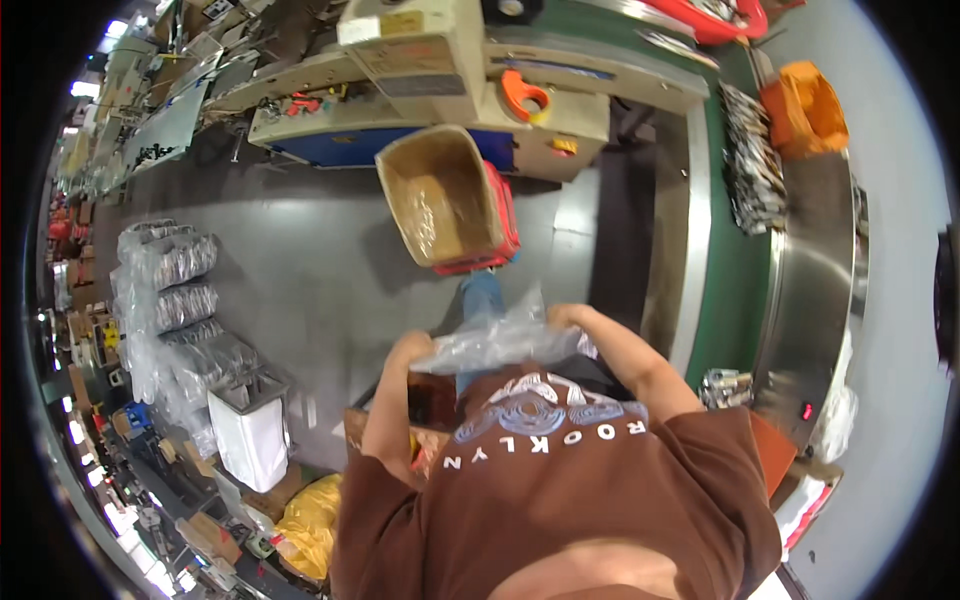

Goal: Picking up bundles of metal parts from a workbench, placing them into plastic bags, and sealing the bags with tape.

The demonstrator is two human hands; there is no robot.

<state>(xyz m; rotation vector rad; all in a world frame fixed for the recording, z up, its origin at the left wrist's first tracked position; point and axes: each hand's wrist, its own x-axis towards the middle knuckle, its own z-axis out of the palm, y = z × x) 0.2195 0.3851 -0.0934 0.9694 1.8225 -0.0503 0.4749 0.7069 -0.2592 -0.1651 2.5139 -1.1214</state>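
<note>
Floor (pixel 300 270) — grey, smooth, with a workshop around it. Far left: stacked clear-wrapped bundles (pixel 175 300), then a white bin (pixel 250 435) and a yellow bag (pixel 310 525) lower down. Left hand (pixel 412 350) — closed on the left edge of a crumpled clear plastic bag (pixel 500 340), held at chest height above the brown shirt (pixel 560 470). Centre, beyond the bag: an open cardboard box (pixel 435 195) set in a red crate (pixel 503 215), standing on the floor in front of a beige machine (pixel 450 80). Right hand (pixel 565 318) — gripping the bag's right edge; its fingers are mostly hidden by the plastic. Right: a green-topped worktop (pixel 730 290) with a steel rim, carrying rows of dark small parts (pixel 750 160), and an orange bag (pixel 805 105) at its far end.
</note>
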